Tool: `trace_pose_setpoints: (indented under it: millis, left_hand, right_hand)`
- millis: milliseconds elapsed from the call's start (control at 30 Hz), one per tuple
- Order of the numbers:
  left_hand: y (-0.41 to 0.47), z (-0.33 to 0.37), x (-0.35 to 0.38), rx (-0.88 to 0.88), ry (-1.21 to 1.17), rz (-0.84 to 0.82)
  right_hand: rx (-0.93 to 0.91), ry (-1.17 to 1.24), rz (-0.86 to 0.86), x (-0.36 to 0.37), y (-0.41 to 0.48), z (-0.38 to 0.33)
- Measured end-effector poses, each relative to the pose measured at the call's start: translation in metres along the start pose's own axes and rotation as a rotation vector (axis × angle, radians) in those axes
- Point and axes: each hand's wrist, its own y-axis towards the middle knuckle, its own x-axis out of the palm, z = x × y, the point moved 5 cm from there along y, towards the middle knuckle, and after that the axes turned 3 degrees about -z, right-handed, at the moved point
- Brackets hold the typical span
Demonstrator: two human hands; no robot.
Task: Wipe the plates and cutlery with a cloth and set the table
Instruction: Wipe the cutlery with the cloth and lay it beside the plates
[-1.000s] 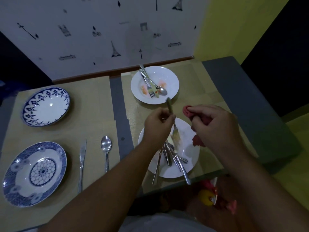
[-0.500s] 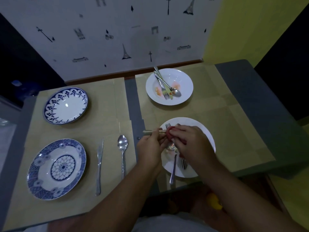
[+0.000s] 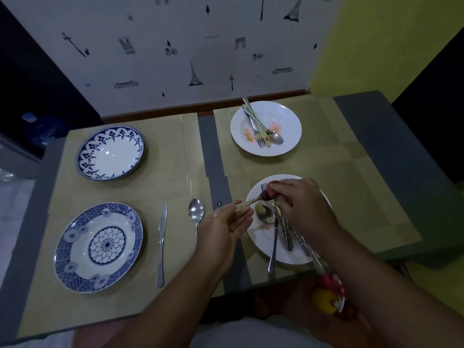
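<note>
My left hand [image 3: 227, 223] pinches the handle of a fork [image 3: 252, 200] held level over the near white plate [image 3: 262, 244]. My right hand [image 3: 305, 205] grips a red cloth [image 3: 266, 194] wrapped round the fork's neck, with the tines sticking out beyond it. Several pieces of soiled cutlery [image 3: 283, 232] lie on that plate. On the left mat sit a blue-patterned plate [image 3: 98, 246], a knife [image 3: 162, 243] and a spoon [image 3: 195, 214].
A blue-rimmed bowl [image 3: 110, 153] sits at the far left. A far white plate [image 3: 266, 128] carries a fork, knife and spoon with food smears. A wall runs along the table's far edge. A red and yellow object [image 3: 327, 295] lies below the near edge.
The fork went from upright to level over the near plate. My right hand has closed the cloth round its neck and slid toward the tines. The view has shifted left.
</note>
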Motion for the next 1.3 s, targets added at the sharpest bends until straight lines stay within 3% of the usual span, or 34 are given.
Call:
trace_pose_setpoints:
  millis: [300,533,733,833,933,1067,1300]
  left_hand:
    - [-0.005,0.001,-0.013,-0.234,0.403,-0.172]
    - [0.002,0.006,-0.014,-0.066,0.51,-0.102]
    - [-0.004,0.006,-0.024,-0.039,0.595,-0.101]
    - [-0.004,0.011,-0.021,0.061,0.733,-0.026]
    - [-0.003,0.017,-0.018,0.163,0.87,0.014]
    - [-0.001,0.021,-0.016,0.261,0.995,0.022]
    - [0.003,0.011,-0.018,0.155,0.944,0.006]
  right_hand:
    - [-0.051,0.045,-0.033,0.011,0.007,-0.011]
    - [-0.294,0.049,-0.078,0.019,-0.018,-0.066]
    - [-0.071,0.016,-0.015,0.011,0.027,-0.021]
    - [-0.015,0.035,0.087,-0.005,0.031,-0.013]
    - [-0.004,0.123,0.139,-0.016,0.025,-0.022]
    - [0.012,0.185,0.046,-0.001,0.011,-0.04]
    - [-0.114,0.182,-0.022,0.02,-0.006,-0.065]
